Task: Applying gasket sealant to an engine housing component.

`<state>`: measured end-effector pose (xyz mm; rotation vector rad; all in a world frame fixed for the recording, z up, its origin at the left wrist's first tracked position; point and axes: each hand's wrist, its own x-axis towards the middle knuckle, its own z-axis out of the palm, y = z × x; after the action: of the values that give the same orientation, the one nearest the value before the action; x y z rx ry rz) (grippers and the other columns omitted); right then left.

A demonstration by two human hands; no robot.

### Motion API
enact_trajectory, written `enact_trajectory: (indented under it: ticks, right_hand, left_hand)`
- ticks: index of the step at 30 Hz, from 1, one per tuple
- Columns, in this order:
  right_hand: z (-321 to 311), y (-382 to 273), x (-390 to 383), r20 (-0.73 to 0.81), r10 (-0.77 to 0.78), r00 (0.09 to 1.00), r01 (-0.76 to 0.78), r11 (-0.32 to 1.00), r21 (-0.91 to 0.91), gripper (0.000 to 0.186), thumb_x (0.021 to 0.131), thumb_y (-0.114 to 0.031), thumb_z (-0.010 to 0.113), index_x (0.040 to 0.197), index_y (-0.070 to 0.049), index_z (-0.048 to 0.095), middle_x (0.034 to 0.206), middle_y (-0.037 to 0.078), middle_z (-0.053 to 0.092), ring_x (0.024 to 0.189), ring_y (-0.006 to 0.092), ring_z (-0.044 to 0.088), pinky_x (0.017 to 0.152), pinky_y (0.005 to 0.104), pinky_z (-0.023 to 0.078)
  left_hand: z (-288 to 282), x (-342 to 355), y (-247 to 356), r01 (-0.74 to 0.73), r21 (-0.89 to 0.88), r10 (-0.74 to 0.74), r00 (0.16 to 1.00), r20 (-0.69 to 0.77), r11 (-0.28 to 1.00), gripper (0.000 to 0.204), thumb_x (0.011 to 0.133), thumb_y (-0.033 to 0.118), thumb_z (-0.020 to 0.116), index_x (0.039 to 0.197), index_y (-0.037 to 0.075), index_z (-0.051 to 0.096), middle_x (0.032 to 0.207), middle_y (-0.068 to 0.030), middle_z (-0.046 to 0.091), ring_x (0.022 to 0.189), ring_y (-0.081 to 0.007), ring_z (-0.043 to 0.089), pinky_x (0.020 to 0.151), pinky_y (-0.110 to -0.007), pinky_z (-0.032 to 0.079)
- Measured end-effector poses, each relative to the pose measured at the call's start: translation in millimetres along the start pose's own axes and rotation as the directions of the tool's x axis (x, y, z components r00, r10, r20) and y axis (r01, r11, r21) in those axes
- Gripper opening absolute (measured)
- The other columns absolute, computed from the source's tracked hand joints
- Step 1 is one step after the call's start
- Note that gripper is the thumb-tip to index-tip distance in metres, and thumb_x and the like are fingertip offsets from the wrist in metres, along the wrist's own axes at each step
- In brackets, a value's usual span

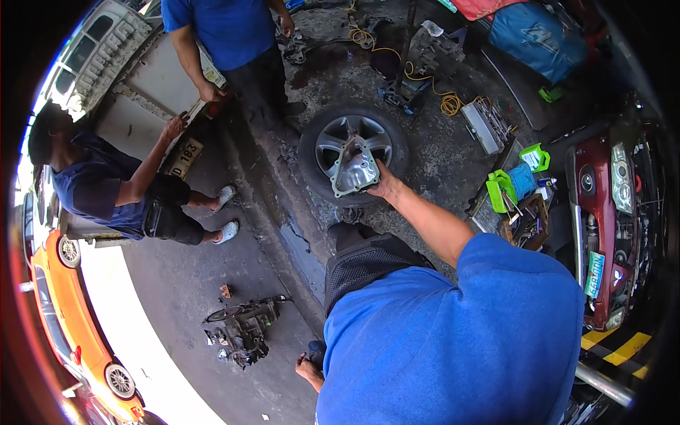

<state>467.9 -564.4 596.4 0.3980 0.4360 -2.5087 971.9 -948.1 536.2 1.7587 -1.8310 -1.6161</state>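
Note:
My right hand [386, 183] grips the lower right edge of a silver metal housing cover [356, 170]. The hollow inner side, with its bolt-hole flange, faces up. Beneath the cover is a car wheel [327, 134] with a spoked alloy rim, lying on its side. Down at the left of my body is my left hand [308, 370], its fingers curled against a small dark thing [316, 350] that I cannot make out. To the left of that hand a greasy engine or gearbox assembly [248, 327] rests on the ground.
Two people, one in a blue shirt [219, 32] and one in dark clothes [106, 184], stand by a pale vehicle body [134, 106]. At right are a toolbox [482, 127], green cut-open jugs [501, 191], a tool tray [528, 223] and a dark red car front [598, 212]. A yellow hose [451, 105] crosses the floor.

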Motion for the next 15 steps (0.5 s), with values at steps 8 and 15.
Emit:
enact_trajectory:
  ticks: [8,15]
  right_hand:
    - [-39,13,-58,-0.227,-0.178,0.958,0.155,0.981,-0.112,0.038,0.103,-0.029,0.038,0.112,-0.004,0.065,0.106,0.012,0.071,0.098,0.0267,0.071,0.089,0.0438,0.059]
    - [-67,24,-69,-0.258,-0.280,0.925,0.265,0.960,-0.093,0.038,0.102,-0.030,0.039,0.113,-0.006,0.066,0.106,0.010,0.072,0.097,0.0279,0.071,0.084,0.0464,0.059]
  left_hand:
    - [-19,16,-27,-0.053,0.332,0.020,0.995,0.102,0.942,0.033,0.077,-0.006,0.046,0.093,-0.002,0.074,0.077,-0.0061,0.064,0.067,-0.0163,0.054,0.060,-0.030,0.044]
    - [-20,-18,-17,0.108,0.263,-0.116,0.993,0.016,0.959,0.031,0.079,-0.006,0.047,0.093,-0.001,0.074,0.076,-0.0053,0.063,0.066,-0.0146,0.052,0.058,-0.029,0.041]
